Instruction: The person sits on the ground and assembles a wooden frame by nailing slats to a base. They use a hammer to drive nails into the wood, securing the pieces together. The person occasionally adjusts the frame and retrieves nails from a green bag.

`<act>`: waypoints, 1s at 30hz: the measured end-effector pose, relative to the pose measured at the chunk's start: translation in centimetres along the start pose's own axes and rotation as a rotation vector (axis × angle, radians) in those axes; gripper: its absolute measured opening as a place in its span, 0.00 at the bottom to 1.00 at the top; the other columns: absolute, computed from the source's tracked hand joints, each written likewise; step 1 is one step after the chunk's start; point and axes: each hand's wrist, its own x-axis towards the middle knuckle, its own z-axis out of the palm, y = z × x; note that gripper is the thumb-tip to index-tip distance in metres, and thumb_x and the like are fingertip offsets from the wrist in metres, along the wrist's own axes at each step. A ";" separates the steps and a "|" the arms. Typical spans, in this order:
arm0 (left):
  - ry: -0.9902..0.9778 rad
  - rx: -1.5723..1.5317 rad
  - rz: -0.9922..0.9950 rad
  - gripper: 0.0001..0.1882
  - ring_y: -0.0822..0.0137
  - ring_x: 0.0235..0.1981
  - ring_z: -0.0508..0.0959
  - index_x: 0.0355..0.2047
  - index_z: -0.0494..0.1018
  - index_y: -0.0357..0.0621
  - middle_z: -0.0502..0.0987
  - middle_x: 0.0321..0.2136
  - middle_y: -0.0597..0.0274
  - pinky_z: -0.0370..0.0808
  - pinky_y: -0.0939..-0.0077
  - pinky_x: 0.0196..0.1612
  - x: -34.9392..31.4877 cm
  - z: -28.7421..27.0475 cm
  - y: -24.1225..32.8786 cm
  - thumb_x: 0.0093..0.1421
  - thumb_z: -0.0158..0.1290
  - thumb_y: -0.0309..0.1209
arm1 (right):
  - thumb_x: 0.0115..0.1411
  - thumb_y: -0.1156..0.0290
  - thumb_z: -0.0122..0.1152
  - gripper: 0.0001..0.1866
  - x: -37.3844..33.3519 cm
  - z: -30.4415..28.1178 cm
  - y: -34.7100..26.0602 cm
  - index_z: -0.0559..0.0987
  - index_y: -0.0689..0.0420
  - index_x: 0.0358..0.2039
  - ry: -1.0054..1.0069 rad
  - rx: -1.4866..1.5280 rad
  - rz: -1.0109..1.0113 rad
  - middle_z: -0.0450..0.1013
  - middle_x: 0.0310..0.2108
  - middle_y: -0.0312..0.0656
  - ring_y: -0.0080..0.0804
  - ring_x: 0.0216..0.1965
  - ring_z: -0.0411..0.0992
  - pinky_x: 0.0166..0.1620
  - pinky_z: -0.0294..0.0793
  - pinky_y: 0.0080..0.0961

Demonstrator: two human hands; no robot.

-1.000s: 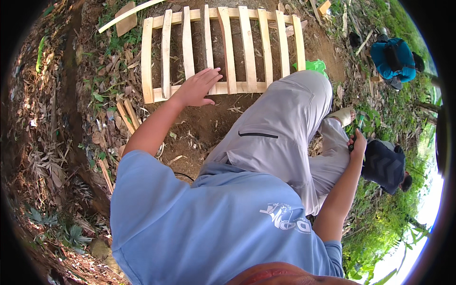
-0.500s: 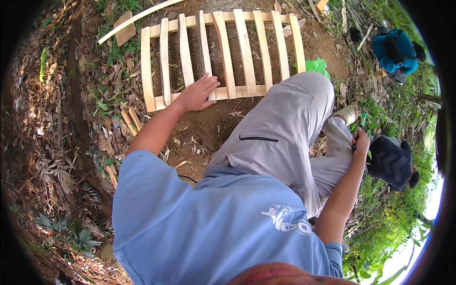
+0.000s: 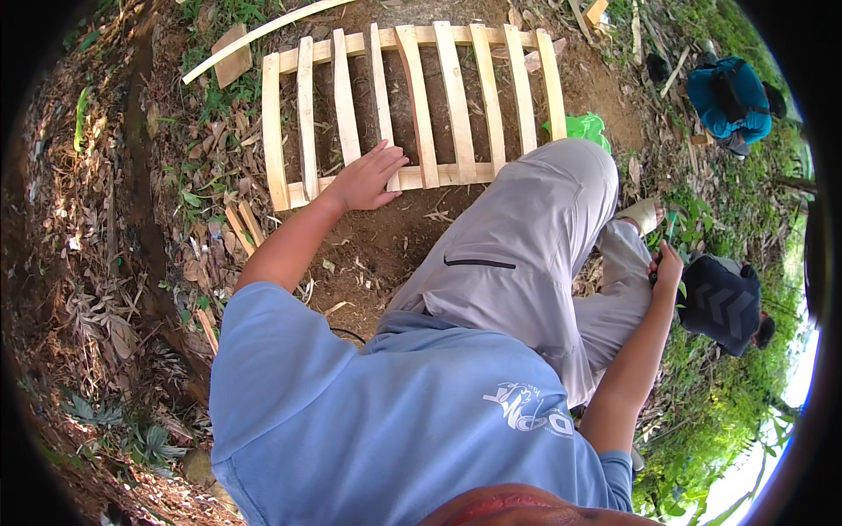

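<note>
A wooden frame of several pale slats (image 3: 457, 105) nailed or laid across two long rails (image 3: 469, 172) lies on the soil. My left hand (image 3: 373, 178) rests palm down on the near rail, over the lower end of one middle slat, its fingers stretched out together. Out to the right, beside my bent leg, my right hand (image 3: 668, 266) is closed round a dark handle (image 3: 653, 268). A thin greenish shaft (image 3: 672, 226) shows beyond that fist; the tool's kind cannot be made out.
A green plastic bag (image 3: 588, 128) lies by the frame's right end, against my knee (image 3: 574, 162). A long bent strip (image 3: 263, 37) and a flat board (image 3: 231, 56) are at the far left. Loose offcuts (image 3: 242, 226) lie nearer. Two people (image 3: 730, 98) work at the right.
The view has shifted slightly, so the frame sits a little lower. My left hand stays on the same slat end, and my right hand keeps its grip.
</note>
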 end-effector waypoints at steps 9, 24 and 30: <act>-0.001 -0.019 0.002 0.39 0.46 0.68 0.70 0.66 0.68 0.36 0.71 0.64 0.44 0.57 0.49 0.80 0.0 -0.3 0.0 0.58 0.67 0.39 | 0.73 0.61 0.61 0.13 -0.5 0.9 -0.9 0.78 0.58 0.37 -0.021 -0.024 -0.012 0.68 0.21 0.34 0.23 0.14 0.64 0.18 0.65 0.27; 0.022 -0.023 0.006 0.40 0.47 0.65 0.73 0.66 0.69 0.36 0.73 0.61 0.46 0.61 0.48 0.78 -0.1 -0.3 0.0 0.55 0.68 0.37 | 0.72 0.61 0.62 0.13 0.1 1.7 -1.2 0.76 0.57 0.36 -0.023 -0.108 -0.021 0.68 0.21 0.34 0.23 0.13 0.64 0.17 0.65 0.28; 0.014 -0.005 0.012 0.41 0.47 0.66 0.72 0.66 0.68 0.35 0.72 0.62 0.45 0.59 0.50 0.79 -0.1 0.1 -0.1 0.56 0.67 0.40 | 0.72 0.61 0.62 0.13 1.1 1.5 -0.7 0.77 0.57 0.36 -0.030 -0.109 -0.018 0.68 0.21 0.34 0.23 0.13 0.64 0.16 0.65 0.28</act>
